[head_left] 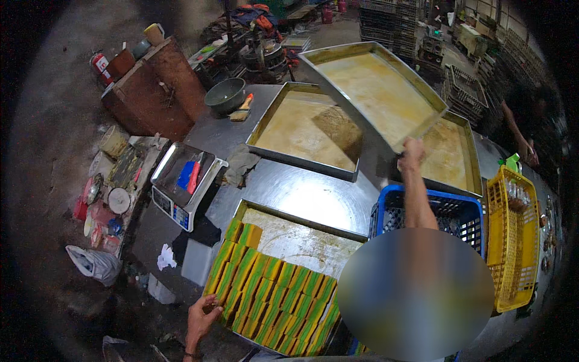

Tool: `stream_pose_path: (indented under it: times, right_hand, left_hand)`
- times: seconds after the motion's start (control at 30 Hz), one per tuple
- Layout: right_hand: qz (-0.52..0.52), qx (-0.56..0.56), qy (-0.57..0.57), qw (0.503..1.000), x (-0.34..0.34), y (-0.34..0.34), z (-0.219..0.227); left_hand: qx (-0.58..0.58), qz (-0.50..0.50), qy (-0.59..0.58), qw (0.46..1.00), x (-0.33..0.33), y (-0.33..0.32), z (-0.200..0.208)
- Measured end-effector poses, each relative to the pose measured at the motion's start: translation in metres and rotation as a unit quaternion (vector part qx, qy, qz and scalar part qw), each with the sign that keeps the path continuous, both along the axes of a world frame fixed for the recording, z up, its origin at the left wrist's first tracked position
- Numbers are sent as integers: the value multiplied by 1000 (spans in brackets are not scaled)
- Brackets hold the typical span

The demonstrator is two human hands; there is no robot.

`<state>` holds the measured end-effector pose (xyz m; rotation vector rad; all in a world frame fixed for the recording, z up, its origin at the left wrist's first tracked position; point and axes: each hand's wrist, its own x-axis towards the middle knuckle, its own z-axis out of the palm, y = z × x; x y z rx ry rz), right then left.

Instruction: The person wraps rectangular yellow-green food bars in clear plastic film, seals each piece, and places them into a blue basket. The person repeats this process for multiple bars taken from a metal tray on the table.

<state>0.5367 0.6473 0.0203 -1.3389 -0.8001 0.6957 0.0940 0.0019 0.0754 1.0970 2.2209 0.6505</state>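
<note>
A raised rectangular metal baking tray [377,84] is tilted above two similar trays, its inside coated yellowish. My right hand [412,154] is closed on its near corner. Close to me lies a metal tray [307,241] holding rows of green and yellow layered cake slices [277,295]; its far part shows greasy bare metal. At that tray's left edge rests my left hand [203,315], thumb and fingers apart, fingertips by the rim. A blurred oval covers part of my right forearm and the tray's right end.
Behind stand a left baking tray [301,120] and a right one [449,151]. A blue crate [386,196] and a yellow basket [512,241] are at right. On the left are a digital scale [184,181], a bowl [225,95] and a brush [242,110]. Another person's arm [515,130] shows far right.
</note>
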Motion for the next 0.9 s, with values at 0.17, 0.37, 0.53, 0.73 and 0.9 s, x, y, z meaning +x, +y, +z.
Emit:
stream_pose_path:
  times: [0.17,0.37,0.53,0.73,0.9]
  right_hand:
    - [-14,-80,-74,994,-165,-7,-2]
    - [-17,-140,-49,989,-249,-57,-8]
    - [29,-193,-90,977,-269,-76,-31]
    - [217,-234,-271,908,-156,-30,-14]
    - [42,-358,-368,857,64,3,-44]
  left_hand:
    - [26,41,42,998,19,-29,29]
    - [30,209,-28,977,14,-98,24]
    - [20,191,-52,980,19,-86,13]
    - [63,131,-75,987,-17,-65,-26]
    - [85,171,-66,979,-45,-78,-25]
